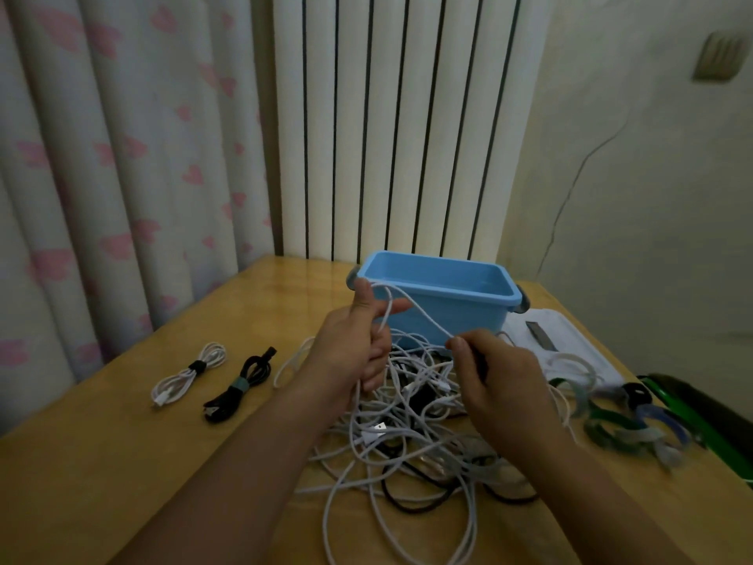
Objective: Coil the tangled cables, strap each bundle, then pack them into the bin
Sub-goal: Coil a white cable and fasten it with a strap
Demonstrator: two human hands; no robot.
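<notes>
A tangled heap of white and black cables (407,446) lies on the wooden table (122,462) below my hands. My left hand (354,344) grips loops of a white cable (419,309), its thumb raised. That cable arcs to my right hand (489,377), which pinches it between fingertips. Behind the hands stands an empty light-blue bin (444,291). At the left lie two finished bundles: a white coil with a black strap (189,373) and a black coil with a teal strap (240,385).
Several loose straps in green, blue, grey and black (627,418) lie at the right, beside a white cloth (570,340) holding a dark flat object. A green-and-black object (701,413) sits at the right table edge. Curtains and a radiator stand behind.
</notes>
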